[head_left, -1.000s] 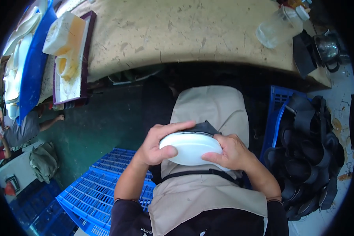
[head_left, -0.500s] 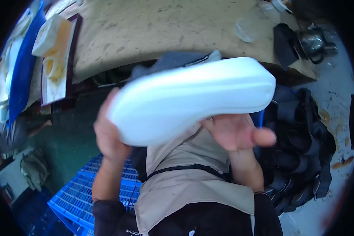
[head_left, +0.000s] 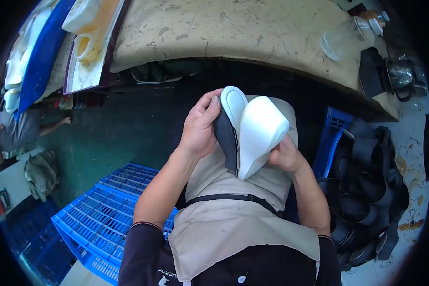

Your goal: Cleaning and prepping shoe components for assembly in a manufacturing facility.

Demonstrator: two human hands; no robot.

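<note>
In front of my lap, my left hand (head_left: 200, 127) is closed round a dark grey shoe upper (head_left: 225, 143), thumb on top. A white, rounded insole-like piece (head_left: 233, 102) shows along the upper's open side. Just right of it, my right hand (head_left: 287, 155) grips a white shoe sole (head_left: 264, 128) from its right side, with some fingers hidden behind it. Sole and upper stand tilted side by side, meeting or nearly meeting at their lower ends and spread apart at the top.
A worktable (head_left: 214, 28) spans the far side, with a stained glue tray (head_left: 88, 76), a clear jar (head_left: 341, 43) and a metal pot (head_left: 399, 74). Blue crates (head_left: 105, 209) stand lower left. Dark shoe uppers (head_left: 362, 195) are heaped at right. Another person (head_left: 26, 128) is at far left.
The white sole has swung from lying crosswise to pointing steeply toward me, now in my right hand. My left hand has left the sole and holds the grey upper. The view has shifted.
</note>
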